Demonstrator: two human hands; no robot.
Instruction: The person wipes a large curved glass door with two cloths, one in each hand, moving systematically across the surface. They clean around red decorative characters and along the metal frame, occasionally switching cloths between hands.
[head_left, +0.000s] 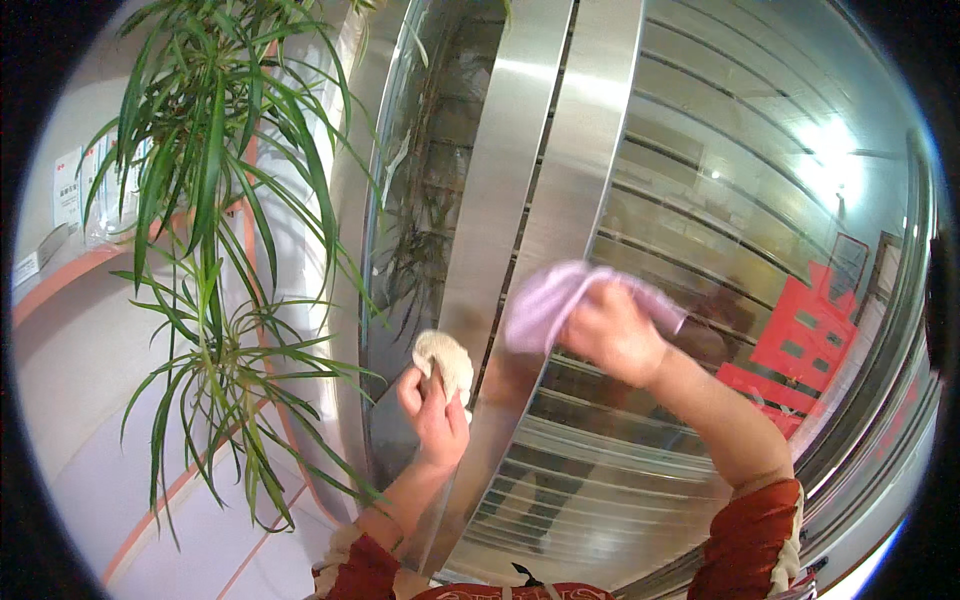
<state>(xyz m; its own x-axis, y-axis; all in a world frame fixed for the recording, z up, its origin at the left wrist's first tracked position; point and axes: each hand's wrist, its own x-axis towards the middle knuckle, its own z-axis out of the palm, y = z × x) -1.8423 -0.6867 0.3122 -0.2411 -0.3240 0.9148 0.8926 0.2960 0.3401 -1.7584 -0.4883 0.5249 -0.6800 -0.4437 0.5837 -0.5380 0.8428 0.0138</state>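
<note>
My right hand (619, 334) grips a purple cloth (544, 307), blurred by motion, against or just above the brushed metal strip and the slatted glass panel. In my left hand (435, 412) is a crumpled cream cloth (446, 356), held between thumb and fingers in front of the metal strip (517, 142). The glass panel (675, 202) to the right shows dark horizontal bars and a bright lamp reflection. Whether the purple cloth touches the surface cannot be told from the blur.
Long-leaved spider plants (217, 150) hang at the left, some leaves reaching near my left forearm. Behind them a pink-edged shelf (75, 277) holds small packets (67, 187). A red paper cutout (806, 330) is on the glass at the right, beside a frame edge (885, 390).
</note>
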